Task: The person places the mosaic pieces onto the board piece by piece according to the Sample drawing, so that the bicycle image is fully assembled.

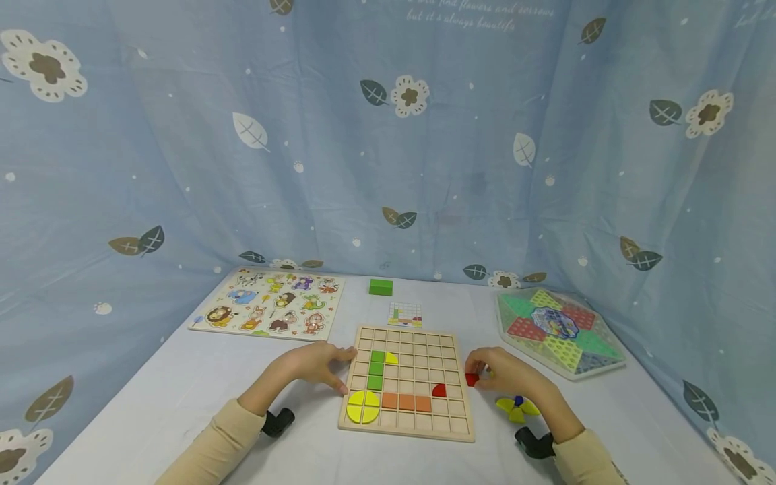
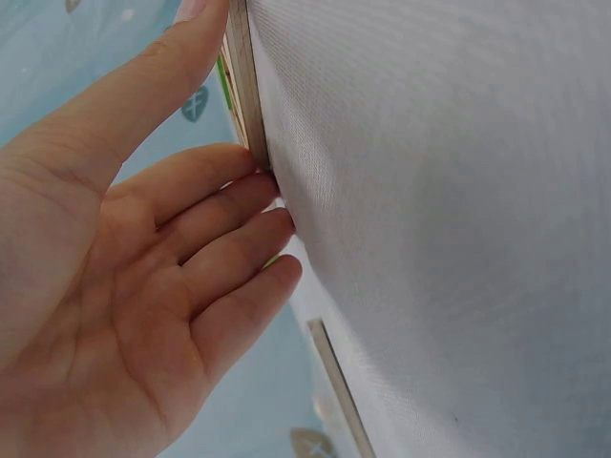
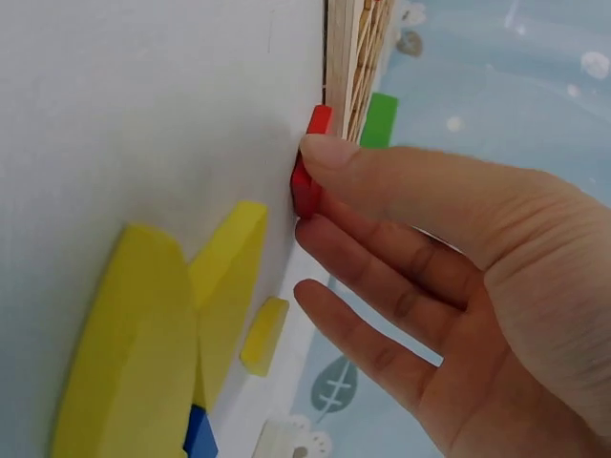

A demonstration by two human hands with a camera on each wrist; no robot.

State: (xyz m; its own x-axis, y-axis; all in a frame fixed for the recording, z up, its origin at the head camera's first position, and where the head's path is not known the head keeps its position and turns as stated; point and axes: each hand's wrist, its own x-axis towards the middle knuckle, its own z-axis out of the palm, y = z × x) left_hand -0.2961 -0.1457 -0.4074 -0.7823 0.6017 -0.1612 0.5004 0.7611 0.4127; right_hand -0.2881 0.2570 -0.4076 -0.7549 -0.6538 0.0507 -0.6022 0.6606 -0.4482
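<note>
A wooden grid board [image 1: 418, 377] lies in front of me. It carries green squares [image 1: 376, 369], orange squares [image 1: 407, 402], yellow quarter-round pieces [image 1: 363, 407] forming a disc, a single yellow piece [image 1: 392, 358] and a red quarter-round piece [image 1: 439, 391]. My left hand [image 1: 315, 364] rests against the board's left edge, its fingers extended with thumb and fingertips touching the rim. On the other side, my right hand [image 1: 500, 370] pinches red material [image 3: 305, 191] between thumb and fingers, just off the board's right edge. Whether that is one red piece or two is hard to tell.
Yellow pieces [image 1: 517, 409] with a blue one lie near the right wrist. Behind the board are a small pattern card [image 1: 405, 314] and a green block [image 1: 380, 287]. An animal puzzle [image 1: 267, 303] lies back left, a hexagonal game box [image 1: 558, 330] back right.
</note>
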